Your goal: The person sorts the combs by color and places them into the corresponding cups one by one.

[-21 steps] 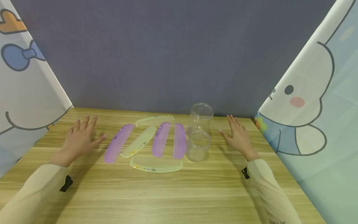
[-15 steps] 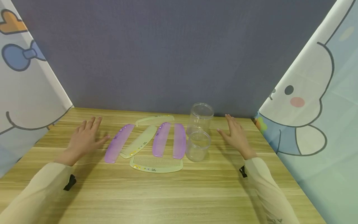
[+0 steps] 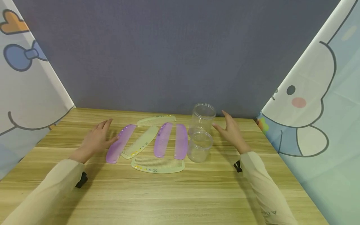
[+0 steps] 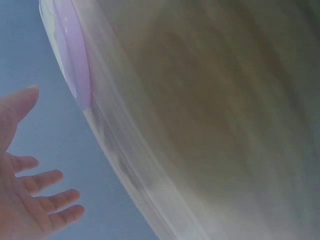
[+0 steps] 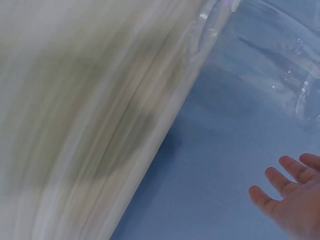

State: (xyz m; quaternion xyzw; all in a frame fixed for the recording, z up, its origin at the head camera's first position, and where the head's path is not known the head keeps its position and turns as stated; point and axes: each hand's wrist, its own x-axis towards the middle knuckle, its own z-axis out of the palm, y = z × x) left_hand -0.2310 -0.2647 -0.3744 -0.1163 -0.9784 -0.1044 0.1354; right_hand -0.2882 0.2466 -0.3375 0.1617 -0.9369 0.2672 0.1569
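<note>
My left hand (image 3: 95,139) hovers by the leftmost purple comb (image 3: 121,143), its thumb overlapping the comb's edge in the head view; nothing is held. To the right, my right hand (image 3: 231,131) has its fingers extended beside two clear plastic jars, a back jar (image 3: 203,120) and a front jar (image 3: 199,150). Two more purple combs, one middle (image 3: 163,140) and one right (image 3: 181,142), lie left of the jars. A slanted pale green comb (image 3: 140,143), a back green comb (image 3: 156,120) and a front green comb (image 3: 158,165) lie among them.
The wooden table (image 3: 168,200) ends at a grey upright panel (image 3: 168,56) at the back. Cartoon-printed cloths hang at the left (image 3: 31,93) and right (image 3: 315,103). Black clips show beneath both sleeves.
Both hands have moved inward: the left hand to the right, up to the leftmost purple comb, and the right hand to the left, nearer the jars. Combs and jars have stayed put.
</note>
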